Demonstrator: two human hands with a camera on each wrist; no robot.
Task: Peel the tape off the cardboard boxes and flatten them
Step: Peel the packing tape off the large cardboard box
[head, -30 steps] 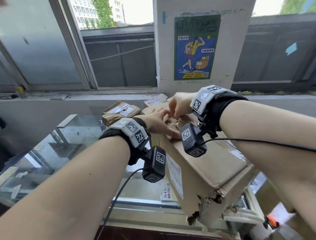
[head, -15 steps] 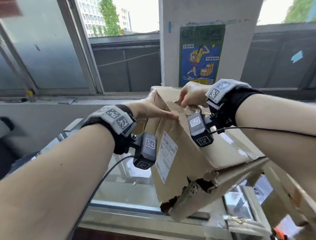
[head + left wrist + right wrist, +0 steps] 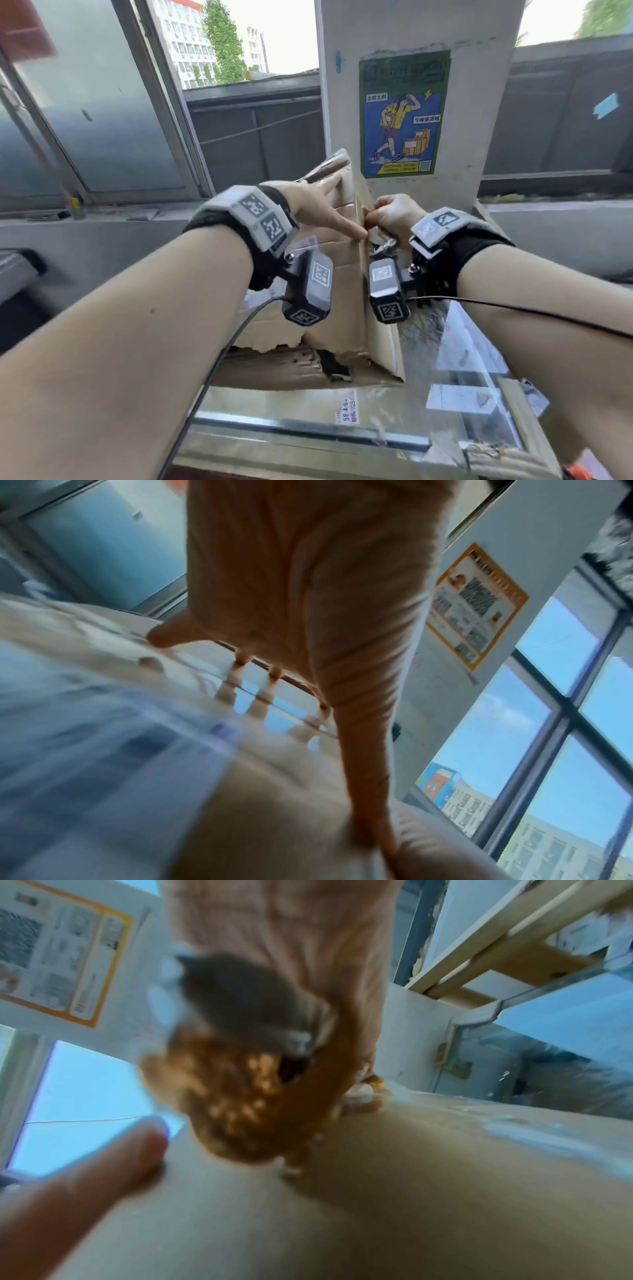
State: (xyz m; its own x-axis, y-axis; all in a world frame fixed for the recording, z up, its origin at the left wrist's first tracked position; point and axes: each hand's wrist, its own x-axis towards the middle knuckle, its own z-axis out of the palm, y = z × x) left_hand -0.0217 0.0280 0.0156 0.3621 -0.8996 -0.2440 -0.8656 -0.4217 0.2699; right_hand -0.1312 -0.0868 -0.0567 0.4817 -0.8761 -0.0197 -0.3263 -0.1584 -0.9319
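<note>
A worn brown cardboard box (image 3: 342,308) stands tilted up on the glass counter, its torn bottom end toward me. My left hand (image 3: 325,212) lies on its left face with fingers straight and spread, the index tip at the box's edge. In the left wrist view the left hand (image 3: 308,588) presses the blurred box (image 3: 103,723). My right hand (image 3: 390,214) is curled at that same edge and pinches a strip of tape. In the right wrist view the right hand (image 3: 291,947) holds a crumpled brown wad of tape (image 3: 246,1096) coming off the box (image 3: 411,1204).
The glass counter (image 3: 462,342) runs under the box, with a paper label (image 3: 346,409) near its front rim. More cardboard (image 3: 513,455) lies at the lower right. A pillar with a poster (image 3: 400,116) stands just behind the box, with windows on both sides.
The box has been lifted and turned from lying flat to standing on end. Both hands rose with it, the right still gripping at the edge.
</note>
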